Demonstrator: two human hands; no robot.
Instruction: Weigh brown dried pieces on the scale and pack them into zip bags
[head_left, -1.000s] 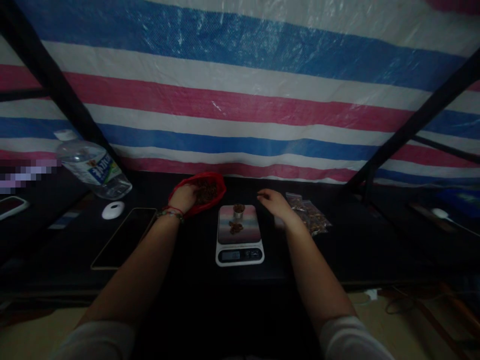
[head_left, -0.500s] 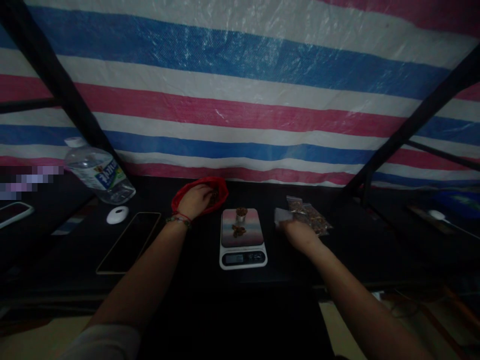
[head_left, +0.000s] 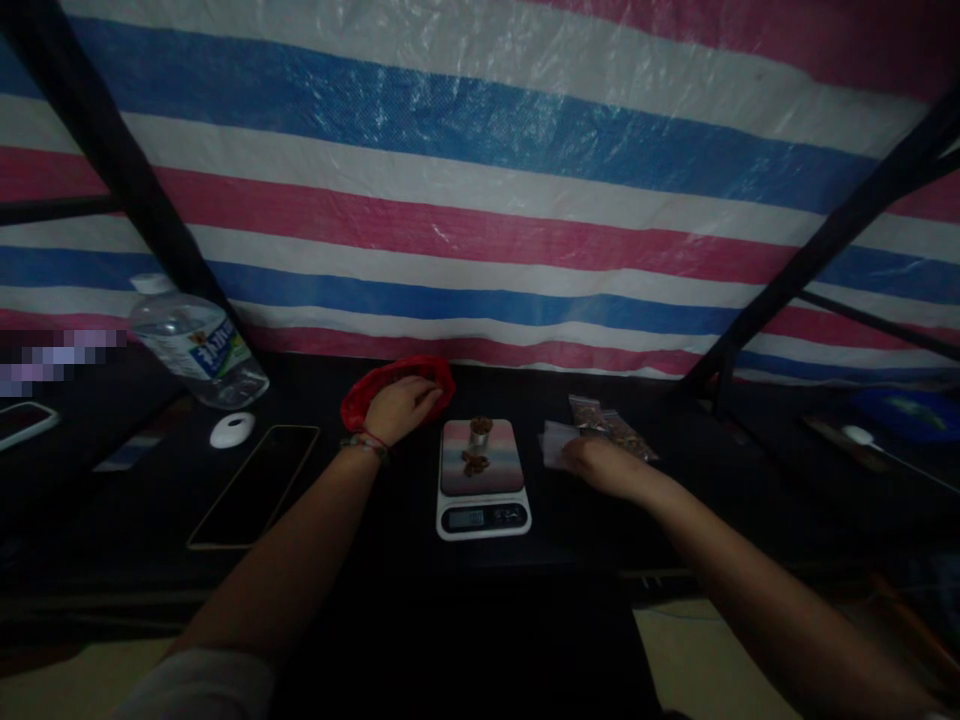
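My left hand is over the red bag, which lies wide at the mouth. Its fingertips are drawn together near the far right rim, and anything between them is too dark to make out. In front of me stands a white kitchen scale with a lit display. On its plate are a small metal cup of brown bits and a little pile of brown pieces. My right hand pinches a small clear plastic bag. Just beyond that hand lie filled zip bags with brown contents.
To the left are a phone, a white mouse-like object and a large clear bottle. Striped plastic sheeting hangs behind the black table. Dark frame bars slant at both sides.
My left hand has come up and slightly right from inside the red bag, its fingers now visible near the rim. My right hand stays by the bags, the clear bag showing more.
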